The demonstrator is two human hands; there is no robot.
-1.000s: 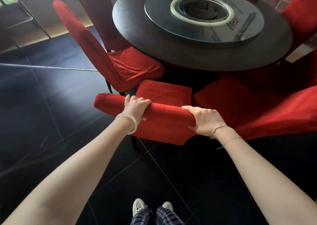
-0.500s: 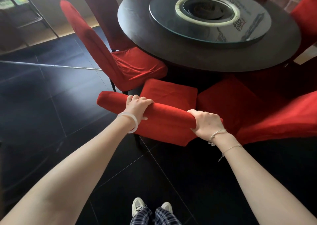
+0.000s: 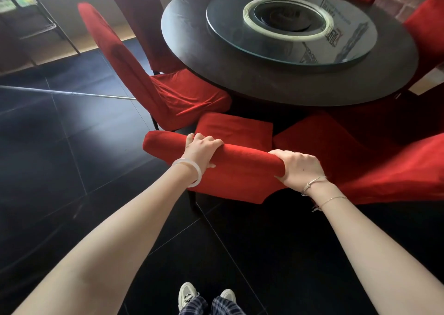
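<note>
- Head view: at the far left a metal rack (image 3: 36,26) stood against the pale wall, and a thin metal pole (image 3: 72,94) lay across the glossy black floor (image 3: 60,182).
- Next came a red side chair (image 3: 149,79), its seat tucked against the round dark table (image 3: 240,84), which carried a glass turntable (image 3: 360,43).
- The middle chair (image 3: 235,127) stood straight ahead of me, between the side chair and another red chair (image 3: 396,170) on the right, with its seat at the table's near edge.
- My left hand (image 3: 203,150) was clenched over the padded top of its backrest (image 3: 245,173), left of centre.
- My right hand (image 3: 299,168) was wrapped round the right end of that same top, fingers curled over it.
- A brick wall (image 3: 403,0) showed at the upper right.
- Against the frame from a second before, both hands kept the same holds, and the seat sat slightly closer under the table's edge.
</note>
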